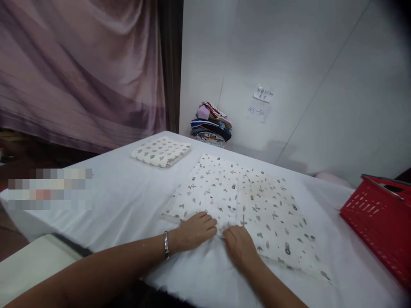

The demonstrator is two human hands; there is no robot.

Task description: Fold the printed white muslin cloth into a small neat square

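Observation:
A thin white cloth [221, 188] printed with small grey and brown motifs lies spread out before me, with a crease or seam running down its middle. My left hand [196, 231], a bracelet [166, 244] on its wrist, has its fingers closed at the cloth's near edge, left of that line; its thumb is hidden. Close beside it, my right hand [240, 248] has curled fingers closed on the same edge. Between the fingertips the fabric is slightly bunched. Farther back on the left rests a folded cloth [160, 152] with a similar print.
A white sheet covers the table [128, 192]. At the right edge stands a red plastic basket [379, 226] with a handle. Folded fabrics [211, 124] are stacked behind the table by the wall, which bears paper notes [257, 111]. A pinkish curtain [96, 64] hangs at left.

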